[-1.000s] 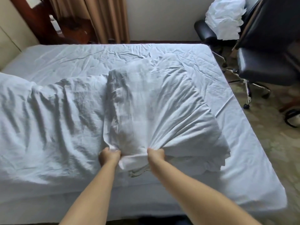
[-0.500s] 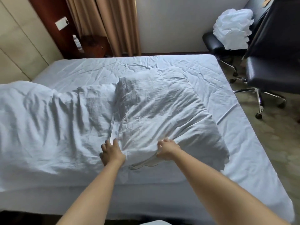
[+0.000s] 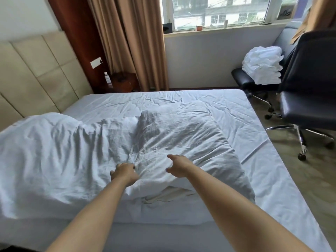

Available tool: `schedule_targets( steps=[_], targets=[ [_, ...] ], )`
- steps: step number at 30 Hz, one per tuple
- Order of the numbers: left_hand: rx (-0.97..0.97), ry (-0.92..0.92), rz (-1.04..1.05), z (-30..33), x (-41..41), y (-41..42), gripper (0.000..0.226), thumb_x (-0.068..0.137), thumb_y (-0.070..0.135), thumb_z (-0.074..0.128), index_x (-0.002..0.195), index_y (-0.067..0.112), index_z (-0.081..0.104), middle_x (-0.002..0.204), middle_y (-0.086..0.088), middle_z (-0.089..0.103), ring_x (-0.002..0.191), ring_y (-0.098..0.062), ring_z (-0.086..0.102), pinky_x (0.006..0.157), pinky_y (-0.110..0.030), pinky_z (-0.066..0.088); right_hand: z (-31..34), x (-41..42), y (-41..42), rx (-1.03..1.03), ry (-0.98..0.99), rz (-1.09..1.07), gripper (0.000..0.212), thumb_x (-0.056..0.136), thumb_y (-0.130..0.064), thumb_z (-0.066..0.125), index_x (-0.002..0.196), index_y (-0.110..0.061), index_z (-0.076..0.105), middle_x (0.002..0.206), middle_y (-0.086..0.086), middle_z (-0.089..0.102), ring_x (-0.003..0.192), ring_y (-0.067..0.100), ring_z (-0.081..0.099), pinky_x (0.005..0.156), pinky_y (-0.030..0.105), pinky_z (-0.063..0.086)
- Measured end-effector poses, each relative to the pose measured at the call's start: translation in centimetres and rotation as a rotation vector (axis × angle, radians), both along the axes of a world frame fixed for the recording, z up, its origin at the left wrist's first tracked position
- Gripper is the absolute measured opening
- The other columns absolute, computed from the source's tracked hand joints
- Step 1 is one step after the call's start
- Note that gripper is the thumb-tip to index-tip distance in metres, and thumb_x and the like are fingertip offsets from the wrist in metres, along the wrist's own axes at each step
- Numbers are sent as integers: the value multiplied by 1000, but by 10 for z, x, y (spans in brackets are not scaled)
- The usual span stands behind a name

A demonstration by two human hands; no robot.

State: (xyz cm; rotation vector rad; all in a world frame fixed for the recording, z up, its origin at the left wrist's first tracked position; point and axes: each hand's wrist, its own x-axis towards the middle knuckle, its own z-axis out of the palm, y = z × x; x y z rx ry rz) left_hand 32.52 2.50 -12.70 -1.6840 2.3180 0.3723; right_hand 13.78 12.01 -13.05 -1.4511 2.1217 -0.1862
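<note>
Cover: a white, crumpled cotton duvet cover (image 3: pixel 181 135) lies heaped across the middle of the bed. Its open mouth faces the near edge, where a strip of cream quilt filling (image 3: pixel 169 195) shows.
Left hand: the left hand (image 3: pixel 125 173) has its fingers curled round a raised fold of the cover, at the crease where the bulky part meets the flatter spread.
Right hand: the right hand (image 3: pixel 179 166) holds nothing. Its fingers are stretched forward and its thumb is out, just over the cloth.
Relation: the bulky part runs away from both hands towards the far side of the bed, long axis roughly front to back. The right hand is over it. The left hand is at its left flank, with the flatter part spreading further left.
Likely move: smoothing or pushing the bulk away from the mouth, probably with the free right hand.
Room: the white fitted bed sheet (image 3: pixel 272 160) lies bare beyond and to the right of the heap. The near mattress edge is just below the mouth.
Surroundings: a padded beige headboard (image 3: pixel 36 73) stands to the left. A black wheeled office chair (image 3: pixel 309 99) and a stack of folded white linen (image 3: pixel 261 68) stand well apart on the right.
</note>
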Motion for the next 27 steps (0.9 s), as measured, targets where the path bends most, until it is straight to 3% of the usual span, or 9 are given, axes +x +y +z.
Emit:
schedule_targets(
  steps=[11,19,22,27],
  targets=[
    [15,37,63,11,32,11,52,91,11,37,141,24,42,149,-1,34,137,-24,28,108,-42,33,-7,18,-22,22,21,150,66,94,-33,50,151,-21,20,153,4,31,139,27,29,109,41,34],
    [49,123,155,3,80,-11,48,91,17,39,138,25,43,148,0,35,134,-24,34,105,-42,37,-14,52,-52,52,67,210,67,92,-35,52,150,-20,22,152,5,32,139,27,29,110,40,33],
    [81,217,175,-2,93,-26,51,89,12,37,138,22,44,147,-3,36,131,-24,38,104,-41,40,-20,66,-65,65,87,205,73,89,-42,58,150,-21,23,153,7,29,139,27,28,110,40,33],
    [248,429,217,-29,93,-28,49,91,11,45,140,17,43,148,-9,39,130,-24,43,100,-30,40,-53,78,-58,264,175,194,99,77,-54,69,152,-27,11,159,7,10,144,32,15,114,46,26]
  ],
)
